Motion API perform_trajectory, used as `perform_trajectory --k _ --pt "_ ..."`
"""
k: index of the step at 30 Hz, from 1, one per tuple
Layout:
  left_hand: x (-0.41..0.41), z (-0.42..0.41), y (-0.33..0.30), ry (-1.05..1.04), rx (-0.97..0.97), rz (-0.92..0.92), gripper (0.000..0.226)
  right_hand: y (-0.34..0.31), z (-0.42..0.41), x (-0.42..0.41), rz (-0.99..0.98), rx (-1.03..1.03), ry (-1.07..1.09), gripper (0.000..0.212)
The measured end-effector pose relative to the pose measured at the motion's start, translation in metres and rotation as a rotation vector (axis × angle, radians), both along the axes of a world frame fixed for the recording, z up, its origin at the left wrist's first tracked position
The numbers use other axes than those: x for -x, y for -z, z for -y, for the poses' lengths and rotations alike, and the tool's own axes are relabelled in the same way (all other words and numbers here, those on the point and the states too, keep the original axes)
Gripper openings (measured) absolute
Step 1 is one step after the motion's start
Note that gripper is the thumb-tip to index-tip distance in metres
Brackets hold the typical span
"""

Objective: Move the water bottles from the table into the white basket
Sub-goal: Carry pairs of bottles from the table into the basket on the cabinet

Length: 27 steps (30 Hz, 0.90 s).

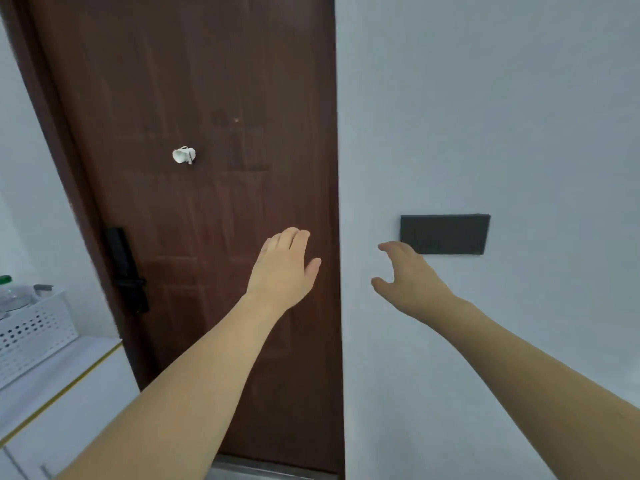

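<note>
A pale grey-white painted wall (502, 116) fills the right half of the view and a strip on the far left. Between them stands a tall dark brown wooden door (194, 98), shut in its frame, with a long black handle-and-lock plate (126, 270) at its left edge and a small white hook-like fitting (184, 155) stuck near its middle. At the lower left, a white worktop with a thin yellow edge line (52, 386) carries the white perforated plastic basket (33, 332), which sits against the left border, partly cut off. Inside the basket lie clear plastic water bottles (15, 294), blurred; one green cap shows at the far left edge and a grey cap just right of it, poking above the rim. How many bottles are there cannot be told. On the wall to the right of the door is a flat black rectangular panel (445, 234). Two bare forearms reach forward. The left hand (282, 268) is raised in front of the door, its fingers straight and close together, thumb out to the side, holding nothing. The right hand (410, 275) is in front of the wall, just below and left of the black panel, its fingers loosely bent and apart from the thumb, holding nothing
</note>
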<state>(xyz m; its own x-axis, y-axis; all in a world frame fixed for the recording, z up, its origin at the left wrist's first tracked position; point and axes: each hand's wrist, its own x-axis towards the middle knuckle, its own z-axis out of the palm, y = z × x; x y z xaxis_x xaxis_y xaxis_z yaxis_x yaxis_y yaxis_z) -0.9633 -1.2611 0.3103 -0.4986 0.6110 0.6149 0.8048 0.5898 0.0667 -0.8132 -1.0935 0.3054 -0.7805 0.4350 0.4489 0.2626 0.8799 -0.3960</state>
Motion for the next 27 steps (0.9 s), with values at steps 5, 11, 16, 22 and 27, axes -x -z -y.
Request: perform_trajectory --k 5,11,16,22,27 --pt "-0.057 -0.056 0.008 0.057 0.061 -0.011 0.056 0.002 -0.044 -0.061 0.009 0.04 0.008 0.064" --pt "-0.115 -0.114 0.01 0.071 0.108 0.006 0.057 0.003 -0.101 -0.13 0.004 0.077 0.09 0.065" --pt "-0.193 -0.169 0.004 0.089 0.086 0.0 0.057 0.005 -0.156 -0.213 -0.007 0.08 0.098 0.064" --pt "-0.306 -0.241 0.015 0.076 0.04 0.074 0.057 0.011 -0.226 -0.323 0.042 0.07 0.071 0.064" --pt "-0.383 -0.297 0.016 0.147 0.065 0.098 0.057 0.004 -0.277 -0.397 0.051 0.08 0.115 0.065"
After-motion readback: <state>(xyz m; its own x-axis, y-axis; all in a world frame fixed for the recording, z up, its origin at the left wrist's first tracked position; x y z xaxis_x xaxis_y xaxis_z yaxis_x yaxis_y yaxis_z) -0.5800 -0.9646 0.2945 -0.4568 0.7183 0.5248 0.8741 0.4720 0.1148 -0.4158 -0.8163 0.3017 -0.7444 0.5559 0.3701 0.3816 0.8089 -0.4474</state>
